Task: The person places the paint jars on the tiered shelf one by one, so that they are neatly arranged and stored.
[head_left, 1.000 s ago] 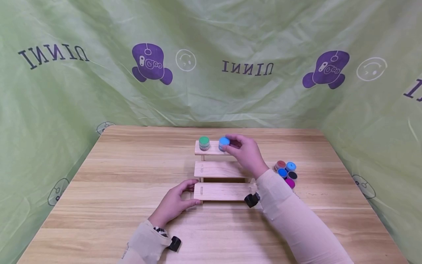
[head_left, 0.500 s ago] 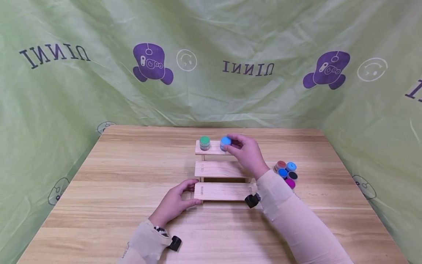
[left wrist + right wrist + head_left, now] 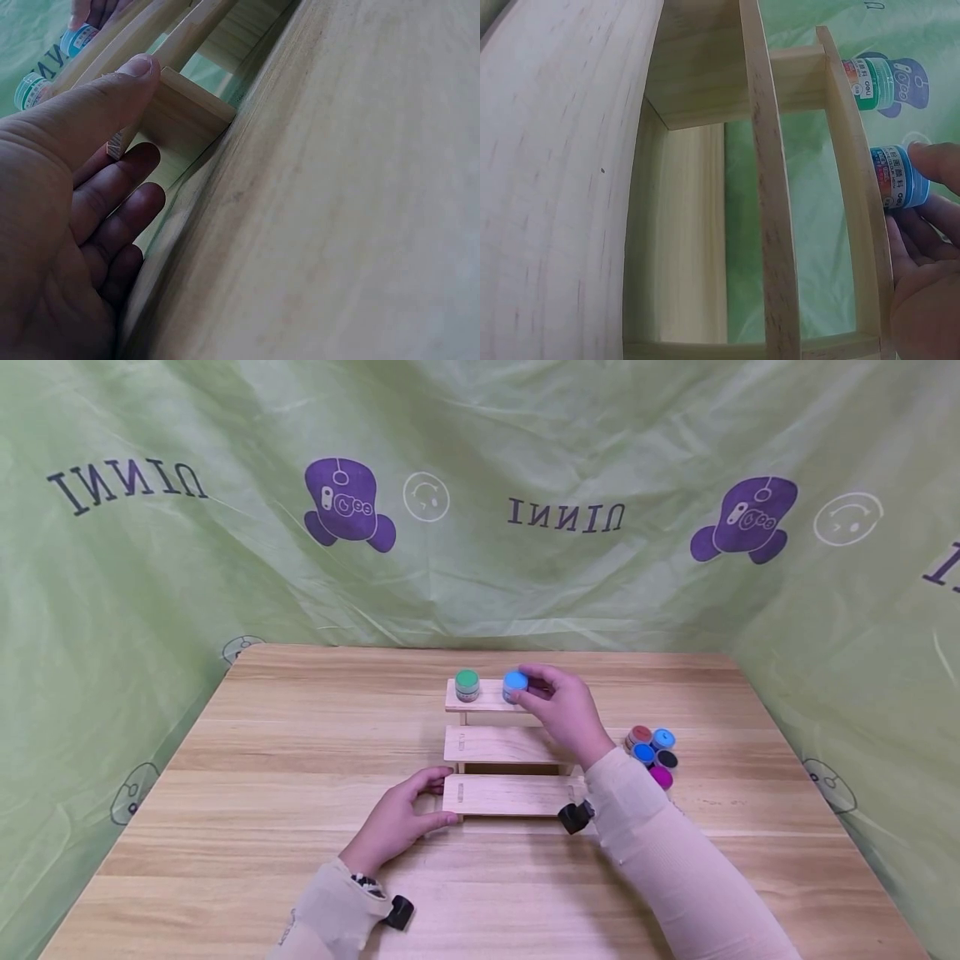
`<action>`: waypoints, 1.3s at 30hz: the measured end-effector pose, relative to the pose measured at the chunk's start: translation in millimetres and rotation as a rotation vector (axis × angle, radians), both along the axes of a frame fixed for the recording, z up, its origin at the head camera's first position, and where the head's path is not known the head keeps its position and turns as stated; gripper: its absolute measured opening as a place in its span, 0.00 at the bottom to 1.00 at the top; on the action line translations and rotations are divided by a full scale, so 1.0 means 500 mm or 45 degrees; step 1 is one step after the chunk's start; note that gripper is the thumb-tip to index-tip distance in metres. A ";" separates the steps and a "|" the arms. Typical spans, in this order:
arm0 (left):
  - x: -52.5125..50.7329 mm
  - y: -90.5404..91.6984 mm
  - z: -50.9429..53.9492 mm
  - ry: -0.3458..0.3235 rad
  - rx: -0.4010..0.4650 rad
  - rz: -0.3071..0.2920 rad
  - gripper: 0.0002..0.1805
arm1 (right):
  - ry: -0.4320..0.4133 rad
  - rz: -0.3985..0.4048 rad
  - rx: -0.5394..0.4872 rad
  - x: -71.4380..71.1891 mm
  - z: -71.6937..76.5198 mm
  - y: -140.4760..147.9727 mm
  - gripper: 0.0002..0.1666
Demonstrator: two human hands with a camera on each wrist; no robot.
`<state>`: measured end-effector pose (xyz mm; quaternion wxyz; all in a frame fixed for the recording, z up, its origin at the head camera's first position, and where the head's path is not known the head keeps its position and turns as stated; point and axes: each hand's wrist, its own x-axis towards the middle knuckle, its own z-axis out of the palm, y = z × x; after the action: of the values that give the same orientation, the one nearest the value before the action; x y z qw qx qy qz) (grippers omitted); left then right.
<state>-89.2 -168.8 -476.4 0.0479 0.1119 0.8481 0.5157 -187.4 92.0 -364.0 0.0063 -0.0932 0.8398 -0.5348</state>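
A three-step wooden stand (image 3: 517, 795) is on the table in the head view. My right hand (image 3: 566, 708) pinches a light blue paint jar (image 3: 514, 686) between thumb and fingers; the jar sits upright on the top step. To its left on that step is a green-lidded paint jar (image 3: 467, 685). In the right wrist view, the blue jar (image 3: 898, 177) meets the step's surface, thumb on its lid side. My left hand (image 3: 397, 818) holds the left end of the lowest step, thumb in front and fingers behind. The left wrist view shows its thumb (image 3: 112, 105) against the wood.
Right of the stand, several paint jars cluster on the table: a brown one (image 3: 639, 737), light blue (image 3: 663, 739), darker blue (image 3: 642, 753), black (image 3: 667, 760) and magenta (image 3: 660, 777). A green printed curtain (image 3: 480, 585) hangs behind the wooden table (image 3: 285, 752) and on both sides.
The right hand stays at the blue jar and the left hand stays on the stand's end. Everything sits very slightly further right in the view; otherwise nothing visibly differs.
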 end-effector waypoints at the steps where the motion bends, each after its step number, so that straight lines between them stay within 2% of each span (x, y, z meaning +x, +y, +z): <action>1: 0.000 0.000 0.000 -0.004 0.002 0.002 0.36 | 0.000 0.002 -0.010 0.000 0.000 0.000 0.27; 10: 0.001 0.002 0.007 -0.034 0.003 0.015 0.36 | 0.005 -0.009 -0.120 0.006 -0.008 0.009 0.28; 19: 0.001 0.002 0.008 -0.039 0.005 0.014 0.36 | 0.054 -0.017 -0.169 0.021 -0.014 0.023 0.26; 39: 0.002 0.001 0.005 -0.021 -0.001 0.009 0.37 | 0.065 -0.067 -0.212 0.057 -0.021 0.061 0.23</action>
<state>-88.1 -168.2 -473.7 0.0532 0.1047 0.8483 0.5164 -158.8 122.4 -374.7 -0.0368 -0.0848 0.7943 -0.6004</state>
